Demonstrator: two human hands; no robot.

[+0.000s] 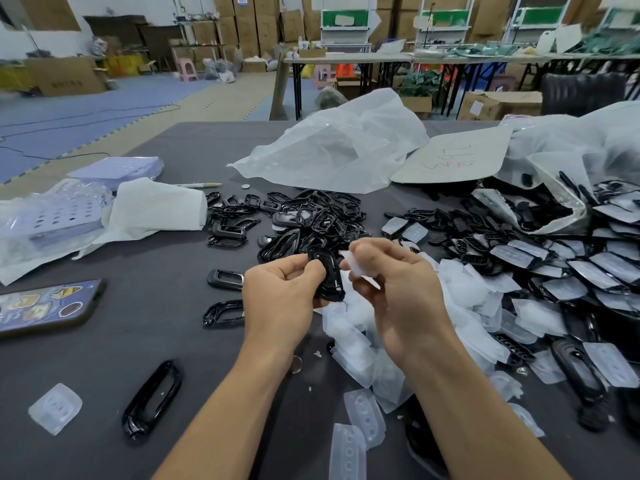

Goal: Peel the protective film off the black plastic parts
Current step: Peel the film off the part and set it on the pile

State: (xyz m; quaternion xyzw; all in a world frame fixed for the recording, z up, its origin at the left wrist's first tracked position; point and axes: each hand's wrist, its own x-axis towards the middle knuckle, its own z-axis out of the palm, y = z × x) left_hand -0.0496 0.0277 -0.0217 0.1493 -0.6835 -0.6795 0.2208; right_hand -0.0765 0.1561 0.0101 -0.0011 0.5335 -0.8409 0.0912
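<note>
Above the table [156,323], my left hand [280,292] grips a black part [329,275]; my right hand [391,282] pinches its film [358,268]. Yanking sideways could tear the film, leaving scraps stuck.

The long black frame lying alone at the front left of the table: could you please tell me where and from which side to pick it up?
Likely pinch one long rail of the long black frame near its middle, from above, with the left hand once free: it lies flat, its open centre admits a fingertip, and bare table surrounds it.
</note>
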